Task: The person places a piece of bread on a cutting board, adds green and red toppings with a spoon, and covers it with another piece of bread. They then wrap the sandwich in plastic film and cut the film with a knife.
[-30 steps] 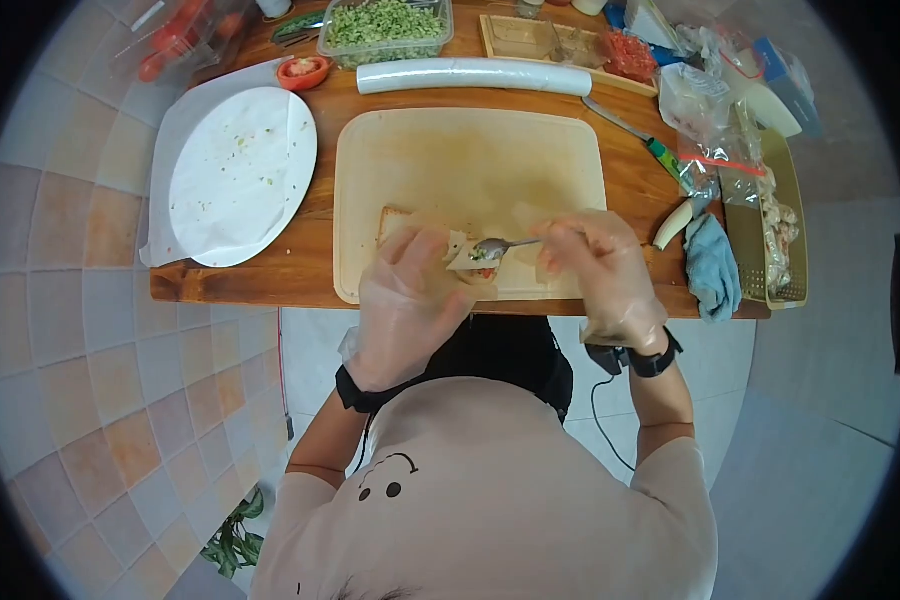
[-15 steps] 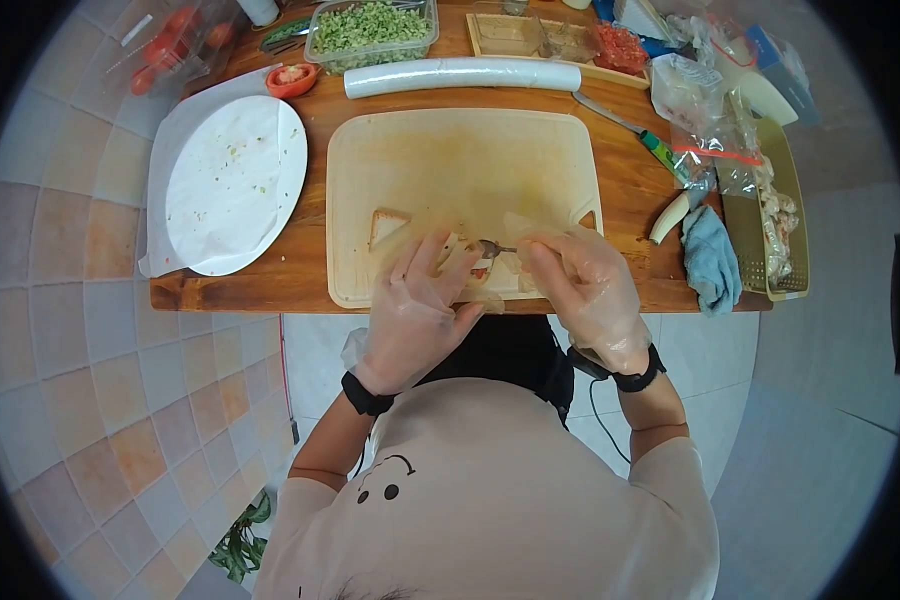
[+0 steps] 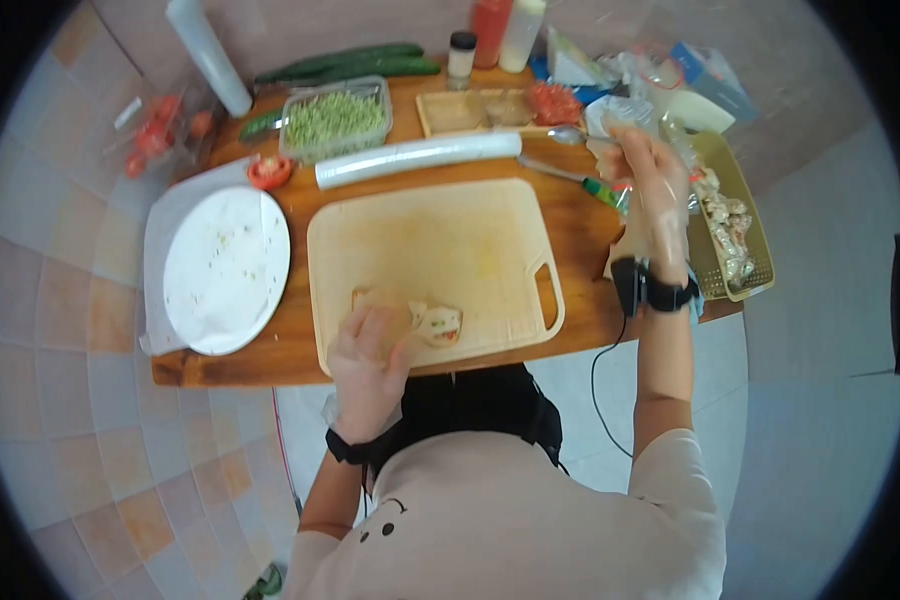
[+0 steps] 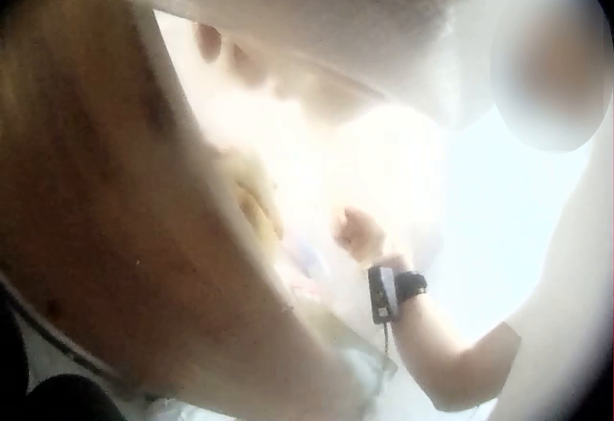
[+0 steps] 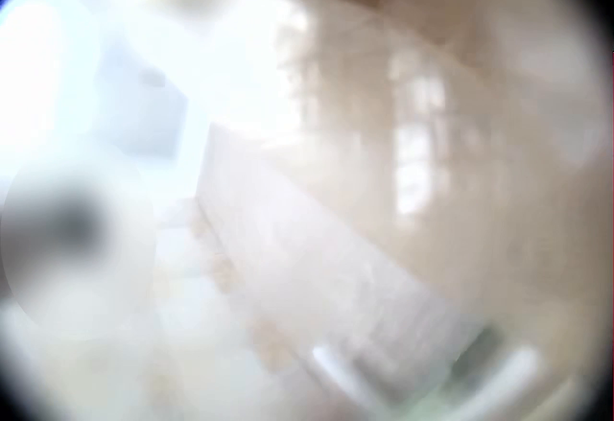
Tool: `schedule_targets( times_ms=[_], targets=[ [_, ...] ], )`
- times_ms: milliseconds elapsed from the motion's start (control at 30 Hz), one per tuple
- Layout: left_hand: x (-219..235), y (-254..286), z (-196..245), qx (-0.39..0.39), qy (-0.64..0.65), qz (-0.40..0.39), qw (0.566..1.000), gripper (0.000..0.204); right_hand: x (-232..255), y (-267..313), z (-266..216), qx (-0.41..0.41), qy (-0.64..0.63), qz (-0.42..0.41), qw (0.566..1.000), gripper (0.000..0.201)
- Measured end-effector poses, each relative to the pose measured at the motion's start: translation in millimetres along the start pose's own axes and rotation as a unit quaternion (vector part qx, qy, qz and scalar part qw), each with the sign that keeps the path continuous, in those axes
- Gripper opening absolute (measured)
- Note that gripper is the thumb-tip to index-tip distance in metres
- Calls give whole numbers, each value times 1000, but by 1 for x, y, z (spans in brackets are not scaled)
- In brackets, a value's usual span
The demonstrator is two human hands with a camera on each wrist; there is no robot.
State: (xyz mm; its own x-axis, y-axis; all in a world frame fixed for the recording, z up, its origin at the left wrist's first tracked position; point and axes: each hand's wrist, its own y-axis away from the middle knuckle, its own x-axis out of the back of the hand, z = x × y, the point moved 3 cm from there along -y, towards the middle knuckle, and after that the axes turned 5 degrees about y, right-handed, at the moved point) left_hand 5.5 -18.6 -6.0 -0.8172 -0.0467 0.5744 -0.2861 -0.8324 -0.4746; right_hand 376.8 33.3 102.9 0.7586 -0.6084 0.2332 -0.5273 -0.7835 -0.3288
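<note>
Head view: the soft white bread piece with bits of filling point(image 3: 438, 325) lies on the near part of the cream, flat, plastic-looking cutting board point(image 3: 430, 235). The left hand point(image 3: 366, 372), in a clear plastic glove, is over the board's near left part, beside that bread; its fingers are blurry, so I cannot tell how its grip is. The right hand point(image 3: 658, 200), gloved too, is past the board's right side, and its grip is pinching the shiny metal spoon point(image 3: 568, 134).

The bread looks light, soft and easy to squash, and its wet bits may slip out. Its crust edges look best to hold, gently. The spoon looks hard and light, best held by its handle. I can't read any words or brand names.
</note>
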Motion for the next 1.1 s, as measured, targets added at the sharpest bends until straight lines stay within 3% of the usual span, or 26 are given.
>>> schedule_targets(
  times_ms=[133,267,333,400,467,533,600,667,733,767,833,900,1000,1067,1100],
  targets=[
    [2,-10,-4,7,59,31,998,26,10,-82,38,-2,143,46,989,31],
    [1,-11,-2,63,91,27,994,23,-7,-97,44,-22,296,40,954,32],
    [-1,-10,-4,85,106,22,990,25,-12,-129,114,45,292,18,955,27],
    [-5,-7,-10,84,90,30,992,24,-16,-142,124,137,399,-13,907,25],
    [-7,-6,-11,88,82,30,992,24,-28,-137,105,244,594,-50,765,25],
    [-7,-7,-10,96,81,23,992,24,-34,-144,116,55,401,-29,914,20],
    [-6,-7,-9,92,78,25,992,23,-38,-148,110,79,587,-89,801,20],
    [-6,-6,-9,90,73,27,993,24,-36,-148,124,2,401,-89,912,23],
    [-6,-6,-9,87,69,30,993,24,-36,-159,160,-107,141,-85,981,27],
    [-7,-5,-10,80,70,34,994,22,-38,-179,198,-174,-23,-80,981,29],
    [-9,-2,-14,67,74,40,994,19,-41,-210,251,-233,-244,-121,934,32],
    [-9,-2,-14,79,62,37,994,22,-43,-184,203,-256,-238,-73,934,32],
    [-9,-2,-14,87,63,31,994,23,-48,-159,145,-200,-90,-48,975,37],
    [-8,-3,-13,85,70,32,993,24,-50,-184,188,-83,73,-104,988,38],
    [-8,-3,-12,81,75,35,993,24,-50,-187,192,-93,45,-107,989,37]
  ],
)
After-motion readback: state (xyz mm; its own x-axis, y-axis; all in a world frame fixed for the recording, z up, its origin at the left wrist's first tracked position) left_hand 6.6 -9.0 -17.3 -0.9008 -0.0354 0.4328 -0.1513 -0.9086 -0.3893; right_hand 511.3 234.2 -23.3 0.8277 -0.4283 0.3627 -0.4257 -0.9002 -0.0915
